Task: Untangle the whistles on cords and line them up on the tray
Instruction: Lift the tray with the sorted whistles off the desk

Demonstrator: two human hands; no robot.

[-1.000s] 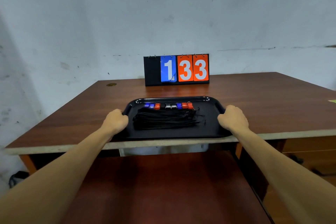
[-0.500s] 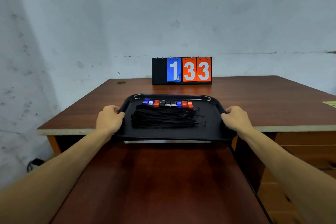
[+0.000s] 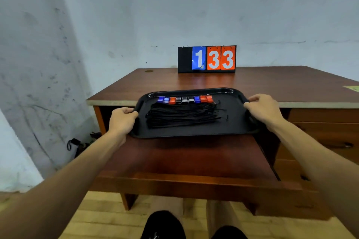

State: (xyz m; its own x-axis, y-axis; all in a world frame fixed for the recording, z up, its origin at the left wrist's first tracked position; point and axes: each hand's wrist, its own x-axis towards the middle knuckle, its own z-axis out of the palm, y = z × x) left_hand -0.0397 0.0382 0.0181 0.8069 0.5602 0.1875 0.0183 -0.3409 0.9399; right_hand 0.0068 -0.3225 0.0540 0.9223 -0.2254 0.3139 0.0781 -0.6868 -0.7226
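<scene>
**Whistles in a row, tray held at both ends**

The left grip (image 3: 122, 120) curls round the left rim of the tray (image 3: 238, 122), and the right grip (image 3: 264, 108) curls round the right rim. Neither has hold of anything else. The tray sits mid-frame, in front of the worktop (image 3: 272, 81). On it the whistles (image 3: 185, 100) — blue, red, black, white — stand in one row along the far side, with their cords (image 3: 182, 115) laid in a straight bundle below them. The untangling and lining up look done — only setting the tray down seems left.
</scene>
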